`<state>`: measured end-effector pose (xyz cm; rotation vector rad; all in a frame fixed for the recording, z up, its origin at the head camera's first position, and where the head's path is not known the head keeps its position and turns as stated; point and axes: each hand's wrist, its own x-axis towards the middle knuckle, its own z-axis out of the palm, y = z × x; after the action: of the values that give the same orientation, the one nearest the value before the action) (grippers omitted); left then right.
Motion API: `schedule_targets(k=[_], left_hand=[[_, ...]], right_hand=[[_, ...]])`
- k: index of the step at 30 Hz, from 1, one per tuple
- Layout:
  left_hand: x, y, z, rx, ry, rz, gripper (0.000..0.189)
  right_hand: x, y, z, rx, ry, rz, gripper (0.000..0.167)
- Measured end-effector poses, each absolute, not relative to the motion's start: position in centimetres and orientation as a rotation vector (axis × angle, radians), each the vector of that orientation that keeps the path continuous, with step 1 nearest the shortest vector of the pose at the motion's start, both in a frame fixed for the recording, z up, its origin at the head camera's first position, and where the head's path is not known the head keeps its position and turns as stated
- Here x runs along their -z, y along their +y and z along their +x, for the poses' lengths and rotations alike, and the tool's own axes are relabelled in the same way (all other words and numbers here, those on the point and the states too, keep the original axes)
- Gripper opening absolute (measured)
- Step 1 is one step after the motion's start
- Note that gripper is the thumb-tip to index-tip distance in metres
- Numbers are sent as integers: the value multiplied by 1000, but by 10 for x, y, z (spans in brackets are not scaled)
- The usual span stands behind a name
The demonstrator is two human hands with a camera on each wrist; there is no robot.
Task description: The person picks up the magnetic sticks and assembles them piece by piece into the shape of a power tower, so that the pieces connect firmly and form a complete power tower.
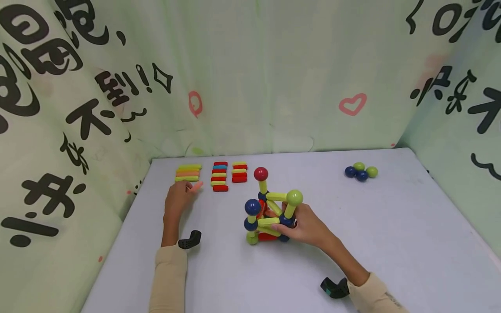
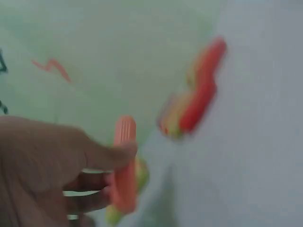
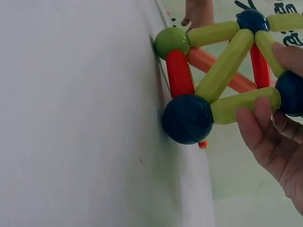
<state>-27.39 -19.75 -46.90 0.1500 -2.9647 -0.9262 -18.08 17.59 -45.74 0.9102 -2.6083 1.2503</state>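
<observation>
My left hand pinches an orange rod between thumb and fingers, beside a stack of yellow and orange rods at the table's far left. Near the middle stands a ball-and-rod structure made of yellow-green, red and orange rods joined by blue and green balls, with a red ball on top. My right hand grips its right side; the right wrist view shows the fingers around a yellow-green rod near a blue ball. Part of the structure is hidden behind that hand.
Two rows of mostly red and yellow rods lie to the right of the left hand. Several loose blue and green balls sit at the back right of the white table. A printed curtain hangs behind.
</observation>
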Motion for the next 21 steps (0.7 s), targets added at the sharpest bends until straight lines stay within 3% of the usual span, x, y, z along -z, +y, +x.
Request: schedule_targets(k=[8, 13, 21], left_hand=[[432, -139, -247, 2007, -2687, -254, 36], [427, -114, -239, 2123, -2665, -484, 34], [427, -101, -236, 2138, -2694, -598, 32]], right_hand=[[459, 168, -176, -1402, -2608, 939, 40], [459, 166, -177, -1446, -2598, 982, 39], [459, 166, -177, -1447, -2579, 999, 38]])
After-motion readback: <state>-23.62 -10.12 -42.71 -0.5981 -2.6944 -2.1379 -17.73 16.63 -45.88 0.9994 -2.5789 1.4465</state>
